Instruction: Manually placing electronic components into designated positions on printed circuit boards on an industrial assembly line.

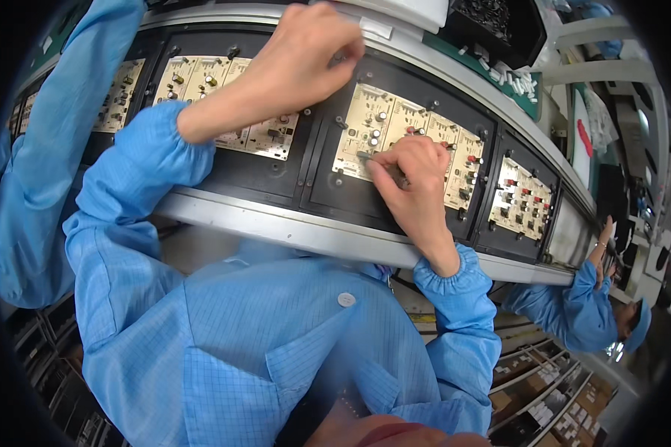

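My right hand (414, 175) is over a cream circuit board panel (391, 112) that sits in a black carrier. Its thumb and forefinger pinch at a small dark electronic component (364, 156) on the panel's near left part. Raised at the far side of the line, my left hand (313, 56) has its fingers curled together and slightly smeared; whatever is in them is hidden. Beneath my left forearm lies another panel (194, 74), partly covered by the arm. Small capacitors and other parts stand on both panels.
A metal rail (276, 223) runs along the near side of the carriers. Further right is another board panel (522, 197). A black bin (496, 26) of small dark parts stands at the back, with loose white pieces (518, 82) beside it. A blue-sleeved co-worker (581, 309) is at right; another blue sleeve (52, 149) reaches in at left.
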Demonstrator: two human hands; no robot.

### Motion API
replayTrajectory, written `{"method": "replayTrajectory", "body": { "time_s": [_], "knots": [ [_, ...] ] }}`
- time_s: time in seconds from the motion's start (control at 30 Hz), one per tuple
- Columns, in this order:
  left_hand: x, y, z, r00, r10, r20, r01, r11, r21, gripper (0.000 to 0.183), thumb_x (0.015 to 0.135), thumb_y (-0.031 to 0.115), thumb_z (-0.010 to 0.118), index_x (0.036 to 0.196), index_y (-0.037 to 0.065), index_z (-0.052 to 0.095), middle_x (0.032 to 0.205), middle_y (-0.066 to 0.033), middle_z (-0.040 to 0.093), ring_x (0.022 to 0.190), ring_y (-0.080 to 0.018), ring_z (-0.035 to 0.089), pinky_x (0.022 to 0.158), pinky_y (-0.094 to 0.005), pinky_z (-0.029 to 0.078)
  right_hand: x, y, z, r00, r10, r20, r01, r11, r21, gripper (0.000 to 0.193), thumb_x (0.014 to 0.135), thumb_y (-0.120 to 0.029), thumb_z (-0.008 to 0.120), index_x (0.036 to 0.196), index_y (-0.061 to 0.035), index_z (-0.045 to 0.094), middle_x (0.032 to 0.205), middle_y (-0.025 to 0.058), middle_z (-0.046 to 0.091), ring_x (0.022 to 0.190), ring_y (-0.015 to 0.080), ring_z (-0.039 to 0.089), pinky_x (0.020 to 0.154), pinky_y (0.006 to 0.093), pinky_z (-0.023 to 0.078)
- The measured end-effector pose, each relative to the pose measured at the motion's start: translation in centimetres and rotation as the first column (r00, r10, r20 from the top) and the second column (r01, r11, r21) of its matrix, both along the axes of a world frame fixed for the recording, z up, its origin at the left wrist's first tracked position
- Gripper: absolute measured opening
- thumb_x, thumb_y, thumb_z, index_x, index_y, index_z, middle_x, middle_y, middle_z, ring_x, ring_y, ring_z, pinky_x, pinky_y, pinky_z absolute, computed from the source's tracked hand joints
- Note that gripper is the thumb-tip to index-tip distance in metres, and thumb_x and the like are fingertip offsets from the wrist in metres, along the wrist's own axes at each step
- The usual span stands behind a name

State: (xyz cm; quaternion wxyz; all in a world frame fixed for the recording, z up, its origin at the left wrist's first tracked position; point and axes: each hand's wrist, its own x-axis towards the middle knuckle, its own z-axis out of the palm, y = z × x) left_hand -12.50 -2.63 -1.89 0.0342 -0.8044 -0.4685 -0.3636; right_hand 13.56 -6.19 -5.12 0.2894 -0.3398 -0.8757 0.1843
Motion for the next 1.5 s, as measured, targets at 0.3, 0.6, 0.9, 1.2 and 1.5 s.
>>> {"method": "replayTrajectory", "body": {
  "time_s": [0.3, 0.6, 0.9, 1.2, 1.5],
  "knots": [
    [-2.8, -2.7, -2.8, 0.995, -0.008, 0.100, 0.026, 0.983, -0.181, 0.010, 0.089, 0.009, 0.072, 0.099, 0.008, 0.071, 0.094, -0.0021, 0.068, 0.104, -0.0229, 0.061, 0.096, -0.0385, 0.039, -0.6, -0.3, 1.0, 0.997, -0.028, 0.078, 0.025, 0.999, 0.043, 0.014, 0.076, -0.003, 0.079, 0.082, -0.0059, 0.066, 0.082, 0.0055, 0.062, 0.093, 0.0257, 0.061, 0.095, 0.0408, 0.037],
    [-1.9, -2.4, -2.8, 0.989, -0.027, 0.145, 0.052, 0.984, -0.170, 0.009, 0.085, 0.007, 0.070, 0.093, 0.009, 0.071, 0.093, -0.0048, 0.067, 0.107, -0.0254, 0.057, 0.097, -0.0411, 0.037, -1.3, -0.1, 1.6, 0.980, 0.059, 0.191, -0.090, 0.984, 0.155, 0.016, 0.076, -0.003, 0.078, 0.084, -0.0050, 0.064, 0.085, 0.0077, 0.061, 0.096, 0.0276, 0.060, 0.097, 0.0435, 0.036],
    [2.0, -1.6, -1.6, 0.968, -0.185, 0.170, 0.226, 0.937, -0.268, 0.008, 0.082, 0.007, 0.075, 0.090, 0.006, 0.073, 0.089, -0.0032, 0.066, 0.100, -0.0214, 0.060, 0.096, -0.0369, 0.038, -0.1, 0.0, 2.0, 0.987, 0.027, 0.157, -0.051, 0.987, 0.154, 0.018, 0.076, -0.005, 0.079, 0.088, -0.0064, 0.066, 0.086, 0.0074, 0.061, 0.098, 0.0282, 0.060, 0.098, 0.0447, 0.037],
    [6.4, 1.3, -0.2, 0.965, -0.212, 0.154, 0.249, 0.926, -0.284, 0.008, 0.082, 0.006, 0.075, 0.090, 0.005, 0.074, 0.088, -0.0051, 0.067, 0.100, -0.0230, 0.059, 0.091, -0.0387, 0.039, 5.4, 3.9, 5.1, 0.952, -0.241, -0.188, 0.264, 0.959, 0.107, 0.008, 0.085, -0.003, 0.075, 0.091, -0.0019, 0.070, 0.090, 0.0095, 0.066, 0.096, 0.0271, 0.060, 0.085, 0.0369, 0.047],
    [8.5, 3.1, 1.5, 0.976, -0.215, 0.018, 0.208, 0.916, -0.344, 0.009, 0.082, 0.009, 0.078, 0.089, 0.006, 0.073, 0.083, -0.0053, 0.067, 0.098, -0.0235, 0.061, 0.090, -0.0378, 0.040, 7.1, 4.4, 6.6, 0.948, -0.191, -0.256, 0.237, 0.958, 0.163, 0.009, 0.084, -0.005, 0.076, 0.091, -0.0024, 0.071, 0.086, 0.0080, 0.065, 0.094, 0.0282, 0.060, 0.085, 0.0386, 0.044]
  ]
}}
